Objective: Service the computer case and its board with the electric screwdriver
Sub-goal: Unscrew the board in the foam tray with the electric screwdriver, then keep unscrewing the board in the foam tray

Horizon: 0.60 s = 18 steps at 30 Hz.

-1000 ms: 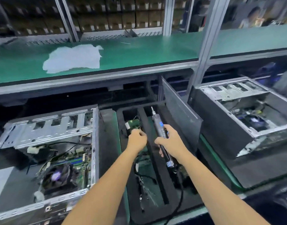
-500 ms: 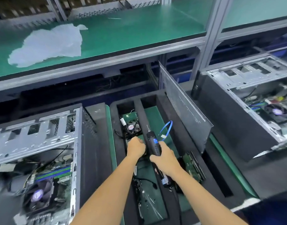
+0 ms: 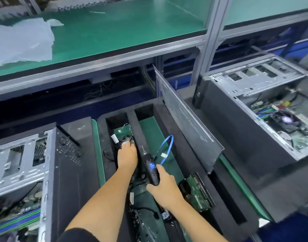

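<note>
A green matted bench (image 3: 132, 32) with a metal edge spans the far side, a crumpled sheet of clear plastic (image 3: 19, 44) lying at its far left. Below it, an open computer case (image 3: 264, 109) of bare grey steel sits at the right, its board and a round fan showing inside; a second open case (image 3: 27, 172) stands at the near left with a perforated black wall. Between them lies a black foam tray (image 3: 169, 119) cut into long slots with green bottoms, and a flat perforated grey side panel (image 3: 188, 124) stands tilted in its right side. The left slot holds a small fan and black cables, where the left hand (image 3: 127, 155) reaches down, fingers curled on something I cannot make out. A looped blue cable (image 3: 167, 147) rises from the middle slot, with green circuit boards (image 3: 198, 193) stacked nearer. The right hand (image 3: 164, 186) grips the slim black electric screwdriver (image 3: 150, 169), bit pointing far.
</note>
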Each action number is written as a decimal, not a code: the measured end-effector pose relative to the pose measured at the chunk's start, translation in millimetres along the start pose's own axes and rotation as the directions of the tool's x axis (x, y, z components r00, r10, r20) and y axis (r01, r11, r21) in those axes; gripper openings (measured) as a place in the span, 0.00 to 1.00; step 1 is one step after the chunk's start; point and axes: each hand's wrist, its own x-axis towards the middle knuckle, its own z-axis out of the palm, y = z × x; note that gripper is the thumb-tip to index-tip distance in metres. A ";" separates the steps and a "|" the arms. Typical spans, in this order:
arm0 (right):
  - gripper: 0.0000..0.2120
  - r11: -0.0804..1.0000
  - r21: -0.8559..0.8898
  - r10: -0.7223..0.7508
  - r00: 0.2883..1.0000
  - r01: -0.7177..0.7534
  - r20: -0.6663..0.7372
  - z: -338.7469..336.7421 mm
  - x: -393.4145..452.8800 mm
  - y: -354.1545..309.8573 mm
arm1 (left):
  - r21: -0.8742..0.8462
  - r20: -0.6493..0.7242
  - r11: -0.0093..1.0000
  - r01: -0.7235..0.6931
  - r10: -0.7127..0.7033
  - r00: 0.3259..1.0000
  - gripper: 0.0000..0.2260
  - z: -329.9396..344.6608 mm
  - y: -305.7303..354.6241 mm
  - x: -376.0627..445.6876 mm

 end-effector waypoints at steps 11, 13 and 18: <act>0.17 0.998 0.005 -0.060 0.998 0.060 -0.002 -2.3 4.9 -9.3 | -0.031 -0.049 0.994 0.107 -0.109 0.993 0.10 -6.1 -3.0 -0.2; 0.16 0.996 0.032 -0.083 0.997 0.083 -0.003 -3.1 3.5 -15.5 | -0.216 -0.097 0.960 0.178 -0.202 0.974 0.09 -18.6 -6.4 0.4; 0.16 0.982 0.077 -0.170 0.985 0.172 -0.035 -6.0 0.6 -41.9 | -0.545 -0.067 0.777 0.316 -0.415 0.907 0.15 -55.4 -13.7 -2.2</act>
